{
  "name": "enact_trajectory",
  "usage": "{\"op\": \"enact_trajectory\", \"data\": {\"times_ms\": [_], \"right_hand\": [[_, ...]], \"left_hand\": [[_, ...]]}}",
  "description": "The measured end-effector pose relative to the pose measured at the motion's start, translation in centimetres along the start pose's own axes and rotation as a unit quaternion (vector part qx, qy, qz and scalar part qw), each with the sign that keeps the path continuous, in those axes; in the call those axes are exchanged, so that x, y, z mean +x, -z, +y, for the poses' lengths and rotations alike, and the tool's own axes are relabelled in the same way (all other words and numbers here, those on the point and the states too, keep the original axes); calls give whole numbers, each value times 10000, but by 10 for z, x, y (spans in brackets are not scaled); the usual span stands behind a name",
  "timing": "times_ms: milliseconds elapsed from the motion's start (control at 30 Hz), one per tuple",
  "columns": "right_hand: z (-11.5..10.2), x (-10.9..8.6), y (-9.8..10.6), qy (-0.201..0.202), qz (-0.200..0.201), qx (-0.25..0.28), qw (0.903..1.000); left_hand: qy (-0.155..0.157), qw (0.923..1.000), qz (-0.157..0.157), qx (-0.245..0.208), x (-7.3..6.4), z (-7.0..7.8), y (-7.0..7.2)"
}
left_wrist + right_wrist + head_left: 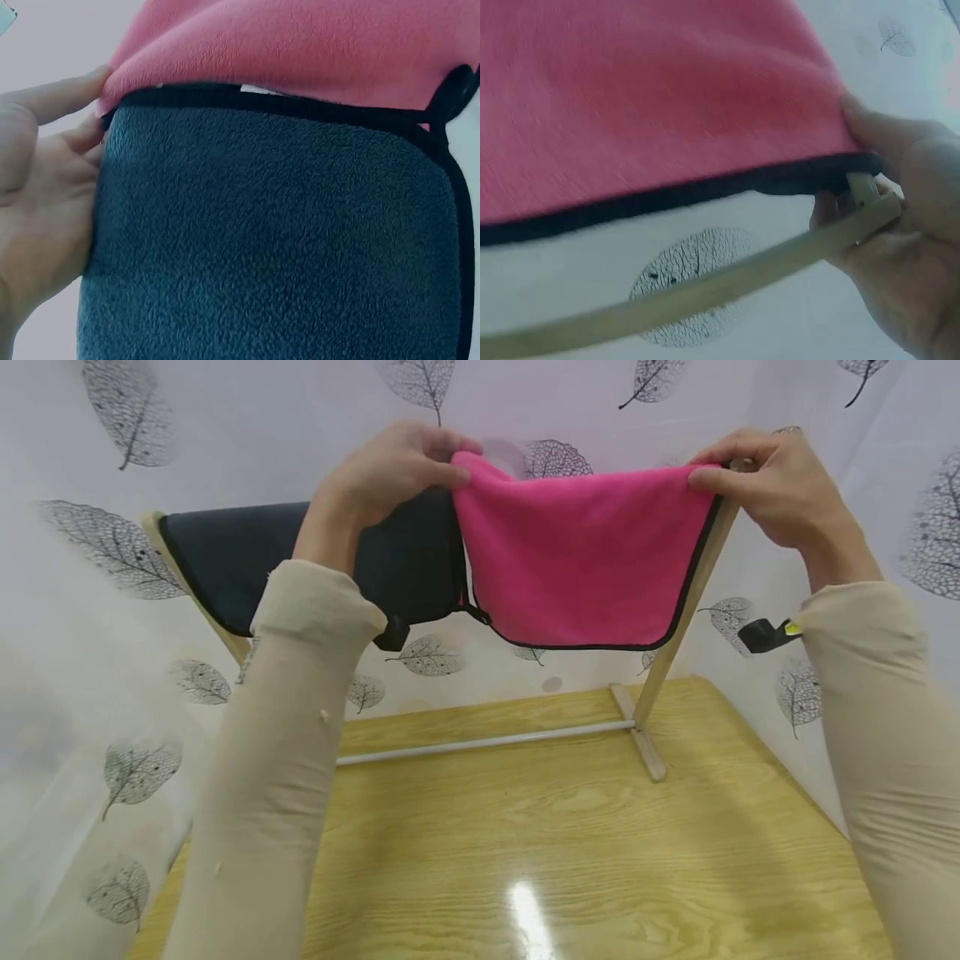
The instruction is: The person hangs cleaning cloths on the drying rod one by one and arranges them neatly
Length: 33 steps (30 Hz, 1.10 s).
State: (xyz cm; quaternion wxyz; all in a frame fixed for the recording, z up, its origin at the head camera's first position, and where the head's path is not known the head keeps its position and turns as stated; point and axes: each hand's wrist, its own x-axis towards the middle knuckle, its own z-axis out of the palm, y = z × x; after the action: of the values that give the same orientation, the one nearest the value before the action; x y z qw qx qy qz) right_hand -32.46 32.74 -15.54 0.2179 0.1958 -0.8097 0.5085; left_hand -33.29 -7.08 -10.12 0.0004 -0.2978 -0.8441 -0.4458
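A pink towel [592, 556] with black edging hangs over the top bar of a wooden drying rack [678, 602]. My left hand [390, 468] pinches its upper left corner between thumb and fingers. At the upper right corner, beside the rack's post, my right hand [780, 485] pinches the cloth; the right wrist view shows fingers behind the bar end. Left of the pink one hangs a dark blue-grey towel [408, 560], also black-edged and partly hidden by my left forearm. In the left wrist view this dark towel [277, 225] reaches up against the pink cloth.
The rack's foot [645, 752] and a white lower rod [487, 743] stand on a wood-grain table [480, 827]. Behind hangs a white curtain [247, 410] printed with leaves. The left post [187, 577] of the rack rises beside the dark towel.
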Motion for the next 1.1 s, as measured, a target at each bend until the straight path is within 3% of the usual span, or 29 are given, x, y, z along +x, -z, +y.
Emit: {"op": "enact_trajectory", "data": {"times_ms": [200,400,600,733,833,1000,1100], "right_hand": [[-3,8,-8,-437,759,971,9914],[-3,8,-15,-318,1124,1146,9865],[1,2,-13,110,622,411,9972],[3,2,-9,183,344,573,9976],[3,5,-11,162,469,1121,9925],[-2,8,-18,68,1085,2036,9730],[-5,9,-19,-84,1340,1761,9752]], "left_hand": [[-160,9980,-534,-289,-1,0,3],[-158,9980,-571,-231,-1,0,1],[68,9964,212,813,1,-2,-3],[82,9928,414,1124,1,-2,-6],[122,9883,488,1440,1,-1,-7],[279,9696,489,2380,5,0,-11],[290,9603,467,2735,6,1,-12]]}}
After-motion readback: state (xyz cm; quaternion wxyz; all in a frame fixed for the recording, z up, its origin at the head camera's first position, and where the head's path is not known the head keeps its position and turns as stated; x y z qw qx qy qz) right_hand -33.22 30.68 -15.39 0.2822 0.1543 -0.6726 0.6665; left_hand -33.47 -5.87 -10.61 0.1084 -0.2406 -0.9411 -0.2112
